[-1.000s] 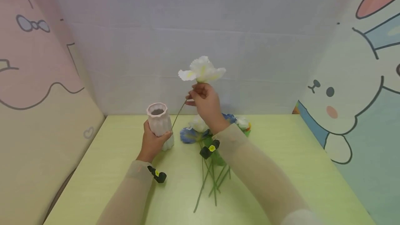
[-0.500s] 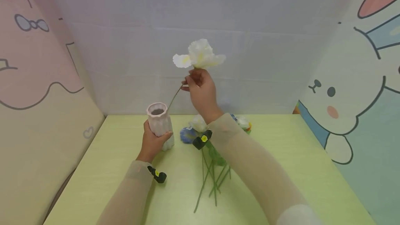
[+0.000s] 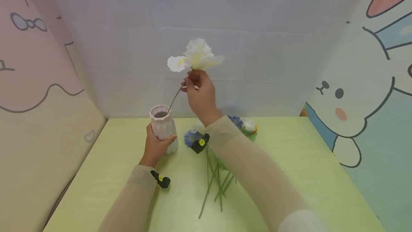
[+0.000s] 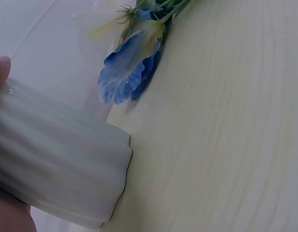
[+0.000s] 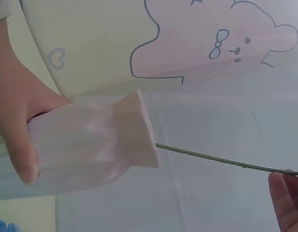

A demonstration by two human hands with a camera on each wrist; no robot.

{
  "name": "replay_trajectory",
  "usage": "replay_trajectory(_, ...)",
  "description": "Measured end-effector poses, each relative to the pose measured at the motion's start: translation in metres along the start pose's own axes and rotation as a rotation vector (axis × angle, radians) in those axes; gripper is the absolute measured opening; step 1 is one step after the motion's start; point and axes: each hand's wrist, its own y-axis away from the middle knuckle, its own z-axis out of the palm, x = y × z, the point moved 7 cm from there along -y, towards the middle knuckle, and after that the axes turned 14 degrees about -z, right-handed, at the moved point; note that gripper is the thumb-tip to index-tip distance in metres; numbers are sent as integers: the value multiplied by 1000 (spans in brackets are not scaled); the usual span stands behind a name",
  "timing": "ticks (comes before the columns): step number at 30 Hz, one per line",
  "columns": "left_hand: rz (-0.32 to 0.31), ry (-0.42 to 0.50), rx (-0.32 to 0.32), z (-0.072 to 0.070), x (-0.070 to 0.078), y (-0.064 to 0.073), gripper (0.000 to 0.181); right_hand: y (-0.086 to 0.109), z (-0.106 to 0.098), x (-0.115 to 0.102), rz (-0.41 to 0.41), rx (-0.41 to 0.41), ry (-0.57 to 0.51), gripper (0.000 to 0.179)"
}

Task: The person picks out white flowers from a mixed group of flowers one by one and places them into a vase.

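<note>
My left hand (image 3: 156,148) grips a pale pink fluted vase (image 3: 163,128) that stands upright on the table. Its thumb lies across the near side of the vase. Above and to the right, my right hand (image 3: 201,94) pinches a white artificial iris (image 3: 197,56) by the stem, just under the bloom. The stem (image 3: 175,99) slants down to the left, and its lower end meets the vase's mouth. In the right wrist view the stem (image 5: 212,158) runs from the vase's rim (image 5: 148,128) to my fingertips (image 5: 279,193), its tip hidden by the rim.
Right of the vase lie several artificial flowers, among them a blue one (image 3: 192,138) and a white one (image 3: 249,125), with green stems (image 3: 210,189) crossing towards me. My right forearm covers part of them. A pale wall (image 3: 128,60) rises behind the table (image 3: 302,174).
My right hand has risen and moved left with the iris, bringing the stem's lower end from beside the vase up to its mouth. The left hand and vase hold their place.
</note>
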Motion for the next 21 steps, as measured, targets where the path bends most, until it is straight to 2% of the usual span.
replay_trajectory(7, -1, -6, 5, 0, 0, 0, 100, 12, 7, 9, -2, -50, 26, 14)
replay_trajectory(21, 17, -8, 28, -2, 0, 1, 99, 40, 27, 25, 74, -129, 74, 13)
